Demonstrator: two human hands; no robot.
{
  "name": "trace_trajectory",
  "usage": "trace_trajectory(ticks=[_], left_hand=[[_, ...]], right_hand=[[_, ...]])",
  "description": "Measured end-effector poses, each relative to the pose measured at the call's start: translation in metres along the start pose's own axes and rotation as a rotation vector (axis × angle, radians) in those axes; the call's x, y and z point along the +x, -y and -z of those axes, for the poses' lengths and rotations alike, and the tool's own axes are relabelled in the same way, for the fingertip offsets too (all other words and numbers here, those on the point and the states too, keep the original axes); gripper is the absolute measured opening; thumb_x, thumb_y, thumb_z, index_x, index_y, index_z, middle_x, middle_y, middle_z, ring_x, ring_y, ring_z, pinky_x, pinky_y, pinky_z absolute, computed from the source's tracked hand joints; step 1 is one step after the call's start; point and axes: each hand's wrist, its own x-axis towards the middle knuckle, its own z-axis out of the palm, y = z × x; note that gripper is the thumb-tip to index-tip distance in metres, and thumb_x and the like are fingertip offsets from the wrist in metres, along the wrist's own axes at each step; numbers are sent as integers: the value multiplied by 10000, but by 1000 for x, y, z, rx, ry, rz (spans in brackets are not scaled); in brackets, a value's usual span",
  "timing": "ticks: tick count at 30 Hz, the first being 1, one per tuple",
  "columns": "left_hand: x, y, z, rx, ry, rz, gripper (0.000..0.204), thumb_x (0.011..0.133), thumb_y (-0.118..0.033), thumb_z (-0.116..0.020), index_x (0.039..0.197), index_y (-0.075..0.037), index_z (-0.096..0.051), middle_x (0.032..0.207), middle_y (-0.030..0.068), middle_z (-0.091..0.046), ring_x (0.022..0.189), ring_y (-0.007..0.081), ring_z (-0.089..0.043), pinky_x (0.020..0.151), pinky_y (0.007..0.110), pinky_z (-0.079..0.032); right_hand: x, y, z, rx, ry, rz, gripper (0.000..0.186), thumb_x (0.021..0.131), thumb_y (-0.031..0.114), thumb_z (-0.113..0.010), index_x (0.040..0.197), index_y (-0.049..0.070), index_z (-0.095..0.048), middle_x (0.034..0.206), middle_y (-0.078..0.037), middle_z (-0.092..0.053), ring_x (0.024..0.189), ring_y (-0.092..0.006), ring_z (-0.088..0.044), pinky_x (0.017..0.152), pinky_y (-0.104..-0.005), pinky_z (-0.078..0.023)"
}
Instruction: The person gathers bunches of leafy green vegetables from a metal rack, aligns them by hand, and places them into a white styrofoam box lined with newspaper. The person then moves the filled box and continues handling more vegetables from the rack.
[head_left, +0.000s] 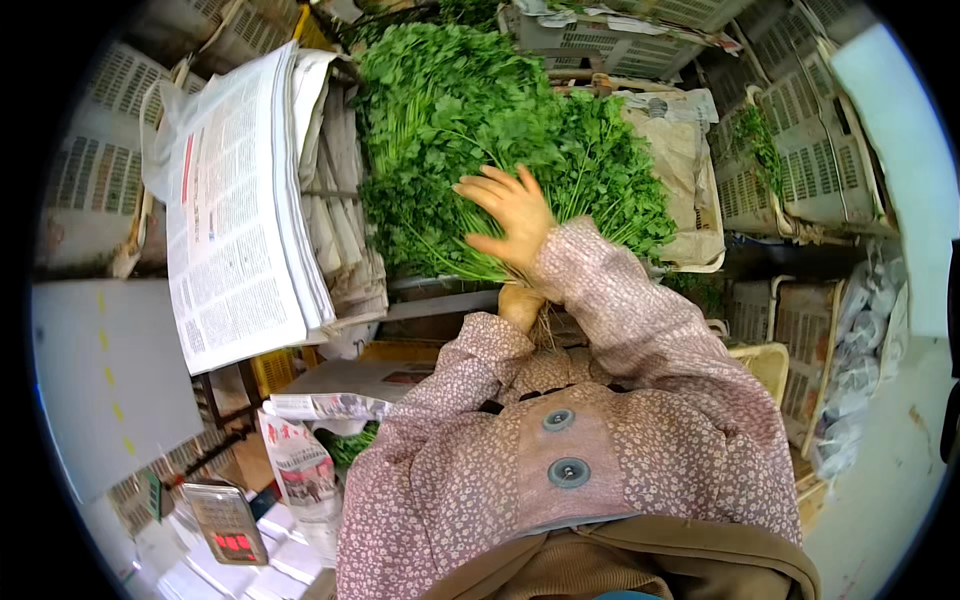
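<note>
A large heap of leafy green herbs, like coriander or celery with thin stems, lies in front of me. My left hand is closed round the stem ends of a bunch of herbs close to my body. Thin pale roots hang out below that fist. Just above it, my right hand is spread over the bunch, fingers apart and pointing left. It partly covers the stems, so I cannot tell how firmly it touches the leaves.
Left of the heap rises a thick stack of newspapers. Brown paper lines a crate at the right. Plastic crates are stacked around. Low at the left are a scale with a red display and a newspaper-wrapped bundle.
</note>
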Motion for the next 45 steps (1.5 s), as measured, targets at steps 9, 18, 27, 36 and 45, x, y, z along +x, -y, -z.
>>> trace_trajectory(ticks=[9,18,27,36,45], left_hand=[[-31,-97,-107,277,-289,290,306,838,-170,-607,1046,54,-617,977,115,-634,769,159,-587,668,251,-480],[-50,-86,-78,353,-155,367,407,883,-278,-545,1151,28,-539,859,78,-604,660,121,-547,531,231,-417],[-38,-106,-53,478,301,685,456,885,-348,-550,1148,24,-548,1023,140,-637,951,203,-587,866,302,-453],[-38,-98,-49,213,249,668,382,898,-291,-524,1123,17,-551,937,121,-644,742,161,-614,674,260,-514],[-51,-66,-64,-122,235,599,504,917,-415,-442,1100,43,-542,937,182,-642,687,205,-640,579,265,-522]], right_hand=[[-183,-31,23,1163,104,-956,472,887,401,-543,1072,-29,-607,1011,-142,-626,903,-190,-587,822,-297,-457],[-144,-35,-44,1242,139,-815,520,907,443,-498,1083,-38,-586,1003,-100,-625,883,-174,-584,806,-318,-469],[-146,-49,-57,1280,482,-688,841,813,666,-449,1358,32,-359,1367,-172,-383,1253,-297,-366,1057,-425,-265],[-115,-69,-67,1480,672,-616,615,862,483,-501,1248,9,-443,1266,-187,-465,1146,-303,-466,973,-408,-381],[-118,-28,-64,2248,737,-688,351,855,312,-553,1019,3,-578,1072,-175,-588,992,-294,-570,882,-419,-465]])
